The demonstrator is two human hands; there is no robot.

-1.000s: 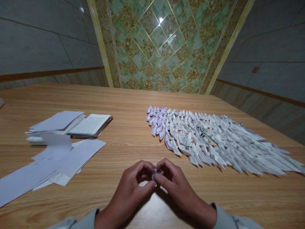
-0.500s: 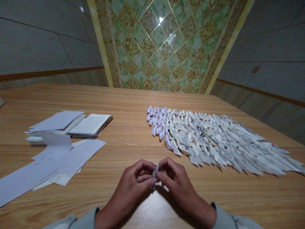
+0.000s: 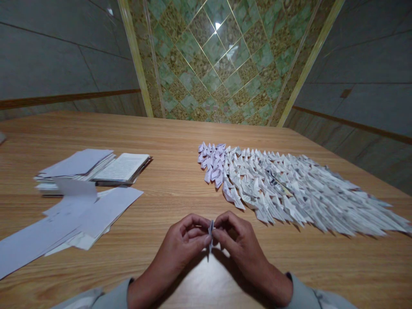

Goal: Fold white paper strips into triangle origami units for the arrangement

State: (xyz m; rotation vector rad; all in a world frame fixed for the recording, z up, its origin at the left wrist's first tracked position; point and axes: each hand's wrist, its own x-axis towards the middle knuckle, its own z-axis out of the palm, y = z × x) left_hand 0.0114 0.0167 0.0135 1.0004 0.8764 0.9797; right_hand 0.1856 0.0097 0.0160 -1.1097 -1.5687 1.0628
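Just above the near edge of the wooden table (image 3: 180,141), my left hand (image 3: 180,251) and my right hand (image 3: 240,246) meet fingertip to fingertip. Both pinch one small folded piece of white paper (image 3: 210,234), which stands thin and upright between thumbs and forefingers. The fingers of both hands are curled closed around it. To the right and beyond lies a wide spread of several folded paper pieces (image 3: 289,193) laid in overlapping rows.
On the left lie loose white paper sheets (image 3: 74,219) and, behind them, a stack of papers with a printed booklet (image 3: 124,168). Grey wall panels and a green patterned tile strip rise behind the table.
The small paper piece has been pressed flatter and now stands edge-on between my fingertips. Both hands have shifted slightly upward; nothing else has moved.
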